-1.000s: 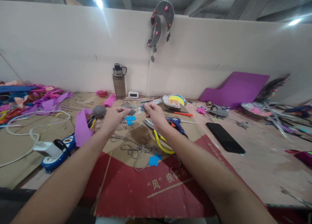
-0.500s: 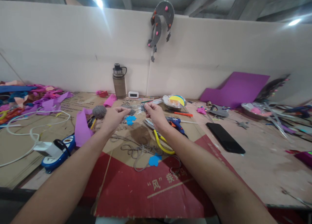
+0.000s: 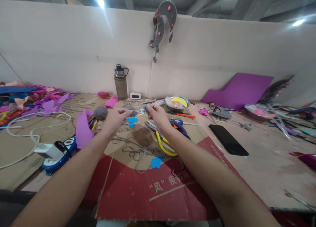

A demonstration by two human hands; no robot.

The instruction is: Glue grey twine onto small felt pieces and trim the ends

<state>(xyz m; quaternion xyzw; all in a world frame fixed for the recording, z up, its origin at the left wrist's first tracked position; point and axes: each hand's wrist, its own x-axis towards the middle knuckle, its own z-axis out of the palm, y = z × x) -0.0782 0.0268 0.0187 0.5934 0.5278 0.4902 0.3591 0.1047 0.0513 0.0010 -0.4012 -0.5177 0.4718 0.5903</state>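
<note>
My left hand (image 3: 118, 118) is pinched closed, with a small dark grey felt piece (image 3: 134, 113) at its fingertips. My right hand (image 3: 157, 116), also in a pinch, grips another small grey felt piece (image 3: 147, 110) a short gap away. Blue flower-like cutouts (image 3: 132, 121) lie just below the fingertips. Tangled grey yarn (image 3: 142, 151) spreads over the cardboard (image 3: 128, 190) between my forearms, beside one more blue cutout (image 3: 157, 161). Yellow-handled scissors (image 3: 163, 146) and a blue glue gun (image 3: 181, 126) are partly covered by my right arm.
Left of my hands are a grey yarn ball (image 3: 100, 113), purple felt (image 3: 84, 129) and a blue power strip (image 3: 56, 157). A bottle (image 3: 120, 83) and small clock (image 3: 135, 96) stand behind. On the right lie a phone (image 3: 227, 139) and a metal bowl (image 3: 176, 107).
</note>
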